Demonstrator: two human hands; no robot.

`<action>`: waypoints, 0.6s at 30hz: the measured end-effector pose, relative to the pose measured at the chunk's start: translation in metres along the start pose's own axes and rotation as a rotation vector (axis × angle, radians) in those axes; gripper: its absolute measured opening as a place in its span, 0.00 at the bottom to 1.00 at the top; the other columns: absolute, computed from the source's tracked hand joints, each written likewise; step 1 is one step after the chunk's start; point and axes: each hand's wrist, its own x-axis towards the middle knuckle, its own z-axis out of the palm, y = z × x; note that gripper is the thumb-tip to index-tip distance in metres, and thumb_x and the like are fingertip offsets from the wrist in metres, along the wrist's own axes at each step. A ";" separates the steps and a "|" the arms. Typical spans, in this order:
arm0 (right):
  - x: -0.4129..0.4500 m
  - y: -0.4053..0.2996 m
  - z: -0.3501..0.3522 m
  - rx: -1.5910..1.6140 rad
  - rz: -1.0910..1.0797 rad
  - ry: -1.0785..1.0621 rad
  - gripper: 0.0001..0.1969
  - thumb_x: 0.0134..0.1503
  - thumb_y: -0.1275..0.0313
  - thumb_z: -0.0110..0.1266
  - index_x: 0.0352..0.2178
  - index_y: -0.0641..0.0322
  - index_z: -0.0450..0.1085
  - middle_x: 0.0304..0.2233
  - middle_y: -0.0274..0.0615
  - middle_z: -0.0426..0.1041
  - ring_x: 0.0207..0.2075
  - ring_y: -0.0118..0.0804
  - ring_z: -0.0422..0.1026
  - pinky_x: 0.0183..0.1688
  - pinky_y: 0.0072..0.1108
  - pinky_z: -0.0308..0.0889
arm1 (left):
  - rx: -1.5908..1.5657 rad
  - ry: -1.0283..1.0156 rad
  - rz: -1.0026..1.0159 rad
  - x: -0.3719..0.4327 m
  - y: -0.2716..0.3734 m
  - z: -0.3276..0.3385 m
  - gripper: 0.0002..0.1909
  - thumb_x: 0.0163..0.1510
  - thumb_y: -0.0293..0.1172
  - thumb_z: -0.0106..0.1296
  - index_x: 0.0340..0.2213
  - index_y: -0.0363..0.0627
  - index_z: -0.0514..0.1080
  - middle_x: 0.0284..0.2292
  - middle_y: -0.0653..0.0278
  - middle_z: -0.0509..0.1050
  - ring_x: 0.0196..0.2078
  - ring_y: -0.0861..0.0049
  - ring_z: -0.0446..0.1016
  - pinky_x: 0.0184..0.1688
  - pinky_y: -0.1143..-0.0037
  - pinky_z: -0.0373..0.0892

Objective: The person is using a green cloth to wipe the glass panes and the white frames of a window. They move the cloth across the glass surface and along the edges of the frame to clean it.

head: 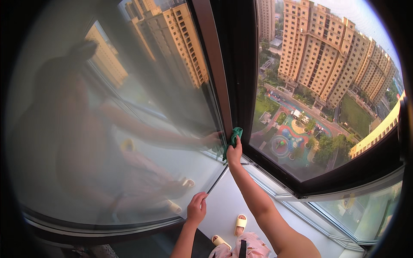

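Observation:
My right hand is stretched forward with a bunched green cloth in its grasp. The cloth lies against the lower part of the upright brown window frame, and a fold of it hangs down beside the pane. Lower and nearer to me, my left hand has its fingers bent at the bottom edge of the large glass pane. Whether those fingers grip that edge or only rest by it, I cannot tell. My body and arms are mirrored in this pane, which looks hazy.
To the right stands a dark-framed window with a fine screen, overlooking tall apartment blocks and a colourful playground far below. Low glazing runs along the right. Yellow slippers are on my feet on the pale floor.

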 end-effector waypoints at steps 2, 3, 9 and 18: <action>-0.006 -0.036 0.003 0.059 -0.088 -0.027 0.28 0.46 0.84 0.39 0.53 0.63 0.58 0.49 0.50 0.63 0.51 0.48 0.62 0.54 0.26 0.56 | -0.003 0.002 -0.017 0.001 0.006 -0.007 0.12 0.50 0.20 0.45 0.37 0.44 0.71 0.39 0.57 0.72 0.40 0.61 0.72 0.38 0.71 0.71; -0.012 -0.062 0.004 0.120 -0.165 -0.045 0.28 0.47 0.84 0.39 0.53 0.63 0.58 0.49 0.50 0.62 0.51 0.47 0.63 0.54 0.26 0.56 | -0.005 0.018 -0.019 0.002 0.007 -0.010 0.12 0.50 0.20 0.45 0.37 0.44 0.71 0.39 0.57 0.72 0.40 0.61 0.72 0.38 0.71 0.71; -0.011 -0.145 -0.004 0.184 -0.637 -0.111 0.28 0.48 0.86 0.40 0.54 0.62 0.57 0.49 0.44 0.64 0.50 0.35 0.63 0.53 0.19 0.56 | -0.002 0.061 0.051 0.020 0.027 -0.012 0.12 0.50 0.20 0.45 0.36 0.45 0.71 0.39 0.58 0.72 0.38 0.63 0.73 0.36 0.71 0.72; 0.014 -0.109 -0.018 -0.019 -0.262 -0.218 0.29 0.46 0.83 0.41 0.53 0.59 0.59 0.48 0.51 0.66 0.50 0.45 0.66 0.51 0.23 0.59 | -0.050 0.094 0.100 0.030 0.049 -0.010 0.11 0.50 0.21 0.45 0.36 0.44 0.71 0.38 0.58 0.72 0.38 0.62 0.73 0.38 0.71 0.71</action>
